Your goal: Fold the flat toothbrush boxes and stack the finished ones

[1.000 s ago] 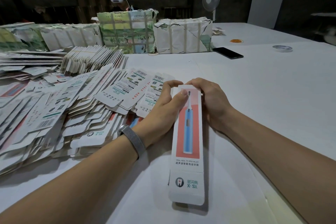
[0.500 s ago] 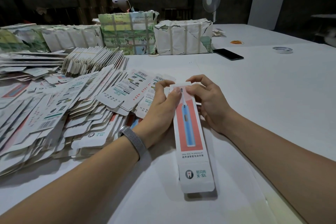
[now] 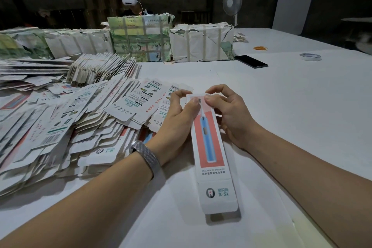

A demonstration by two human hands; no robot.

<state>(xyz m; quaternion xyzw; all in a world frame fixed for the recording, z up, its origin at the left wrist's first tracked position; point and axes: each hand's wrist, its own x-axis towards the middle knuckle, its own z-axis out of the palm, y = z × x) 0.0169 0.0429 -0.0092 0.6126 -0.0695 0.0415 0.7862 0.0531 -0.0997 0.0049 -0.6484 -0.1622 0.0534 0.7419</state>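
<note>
White tabletop (image 3: pixel 281 106) carries one toothbrush box (image 3: pixel 209 147) lying lengthwise before the person, flat blanks (image 3: pixel 60 127) heaped just left; left hand (image 3: pixel 177 125) and right hand (image 3: pixel 229 112) pinch its far end with curled fingertips. Best to tuck that end flap squarely, keeping the body steady

We note one long toothbrush box (image 3: pixel 213 153), printed face up, lengthwise just right of the sprawling flat-box heap (image 3: pixel 60 127).

White toothbrush box (image 3: pixel 211 147) bears a coral panel with a blue brush; table (image 3: pixel 302 117) white.
</note>
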